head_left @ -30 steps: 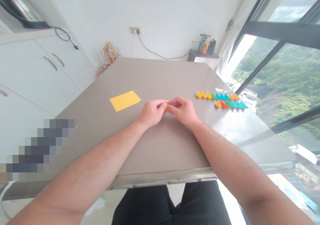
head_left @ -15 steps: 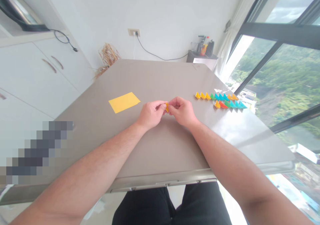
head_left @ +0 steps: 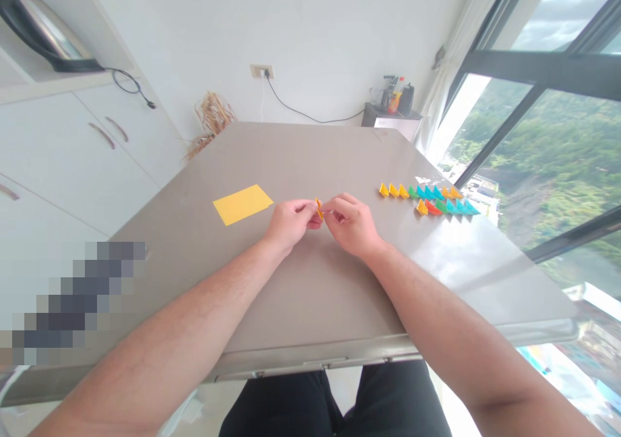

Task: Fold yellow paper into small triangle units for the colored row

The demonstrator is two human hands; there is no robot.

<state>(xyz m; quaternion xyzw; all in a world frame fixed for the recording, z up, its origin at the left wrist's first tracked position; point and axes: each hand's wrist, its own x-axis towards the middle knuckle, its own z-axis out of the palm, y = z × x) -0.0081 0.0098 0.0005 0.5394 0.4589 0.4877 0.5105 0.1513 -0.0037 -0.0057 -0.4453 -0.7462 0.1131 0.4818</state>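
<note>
The left hand [head_left: 292,221] is pinching a seemingly unfinished yellow piece [head_left: 319,209], the right hand [head_left: 350,223] curling beside it, grip unclear, with folded shapes [head_left: 427,192] standing seemingly done rightward of the fingers, flat yellow paper [head_left: 243,205] lying leftward.

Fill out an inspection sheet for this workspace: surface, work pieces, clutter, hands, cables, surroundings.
Surface: grey table, with glare from the window at right.
Work pieces: small yellow-orange folded piece between the hands; yellow paper lying flat at left; two rows of small folded pieces at right, in yellow, orange, green, blue and red.
Clutter: pixelated patch at the table's left; what it covers cannot be told.
Left hand: pinching the yellow-orange piece.
Right hand: fingertips beside that piece; contact unclear.
Cables: black cable from the wall outlet; black cord hanging over the cabinets.
Surroundings: white cabinets at left, dried plant beyond the table.
</note>
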